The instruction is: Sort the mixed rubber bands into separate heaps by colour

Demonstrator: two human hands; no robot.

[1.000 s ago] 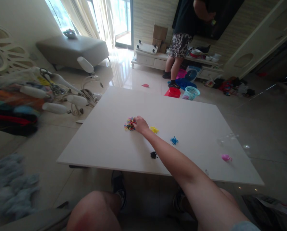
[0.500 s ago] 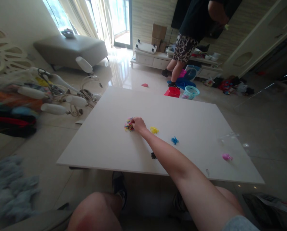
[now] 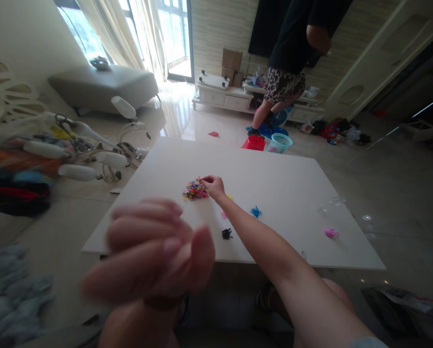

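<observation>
My right hand [image 3: 213, 186] reaches to a pile of small multicoloured rubber bands [image 3: 194, 191] on the white table [image 3: 274, 169]. Thumb and forefinger are pinched at the pile's upper right edge, with a reddish rubber band [image 3: 198, 179] at their tips. Close to the camera and blurred, my left hand [image 3: 151, 251] is raised above the near left part of the table, its fingers curled in and nothing visible in them. Near my right forearm lie small heaps of black bands [image 3: 226, 234] and blue bands [image 3: 255, 211]; yellow and pink bands are partly hidden by it.
A pink object [image 3: 331, 233] and clear plastic items lie toward the table's right end. Beyond the far edge stand a red bucket [image 3: 253, 142] and a light-blue basket [image 3: 280, 143]. Another person [image 3: 287, 63] stands by the TV cabinet. A lamp with several arms [image 3: 108, 145] lies left.
My left hand has come into view, raised near the camera. The right hand has shifted slightly at the pile, uncovering more of it and showing a reddish band at its fingertips. The view has moved slightly.
</observation>
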